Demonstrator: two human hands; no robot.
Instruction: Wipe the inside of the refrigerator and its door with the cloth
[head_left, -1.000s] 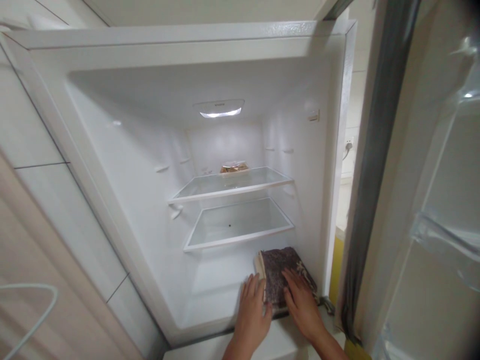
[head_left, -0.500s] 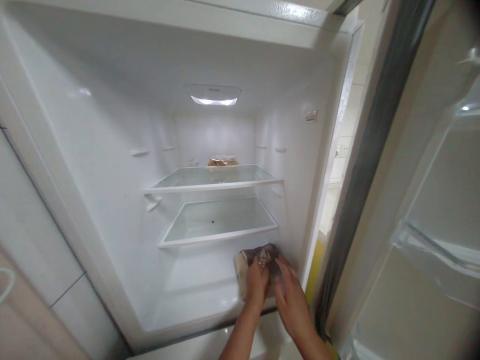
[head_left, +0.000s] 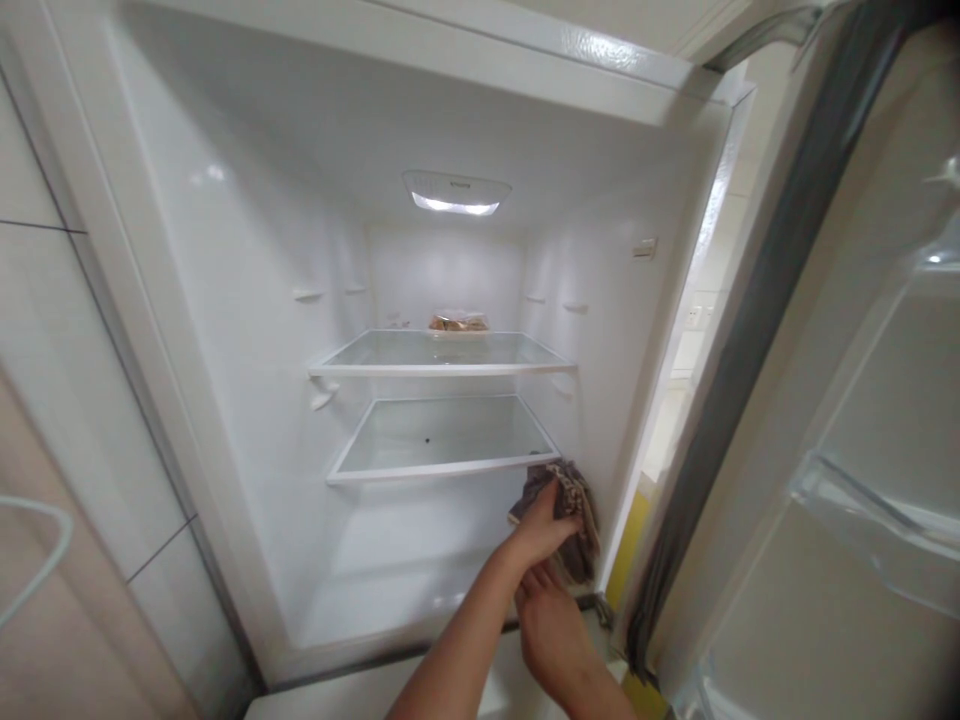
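Note:
A crumpled brown-and-beige cloth (head_left: 579, 545) is bunched against the lower right wall inside the fridge, by the front right corner of the lower glass shelf (head_left: 442, 435). My left hand (head_left: 547, 522) reaches across to it and grips it, fingers pressed into the folds and thumb to the right. Just below, under the left wrist, is my right hand (head_left: 551, 622). Its fingers are bent and held together; their tips are partly hidden, and I cannot make out what they hold.
A clear package of brownish food (head_left: 459, 322) lies on the upper glass shelf (head_left: 442, 352). The open fridge door (head_left: 847, 400) with its clear bins stands to the right. Above, a lit lamp (head_left: 456, 200) shines from the ceiling. Tiled wall (head_left: 90, 400) is at left.
The cloth has moved up and right against the side wall, my left hand with it. My right hand has dropped from the cloth to below the left wrist. The view has shifted slightly.

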